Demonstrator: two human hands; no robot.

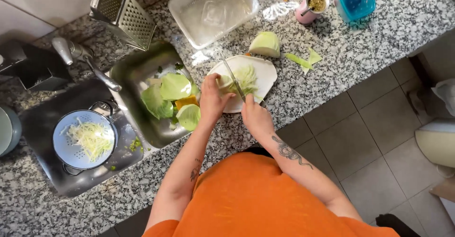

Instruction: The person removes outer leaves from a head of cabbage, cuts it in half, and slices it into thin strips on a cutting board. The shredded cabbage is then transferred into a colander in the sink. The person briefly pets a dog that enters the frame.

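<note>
midway through shredding, a person in an orange shirt works at a speckled granite counter. the right hand is closed around the handle of a long knife, blade laid across a piece of pale green cabbage on a white cutting board. the left hand presses down on the cabbage's near end, fingers curled over it to steady it beside the blade. a cabbage wedge waits on the counter just past the board, with leaf scraps near it. loose outer leaves lie in the steel sink; a blue colander on the drainer holds fine shreds. a box grater and a clear tray stand at the back. judging by the thin strands already on the board, slicing is under way, and the next cut seems to call for the holding fingers to keep back from the edge.
</note>
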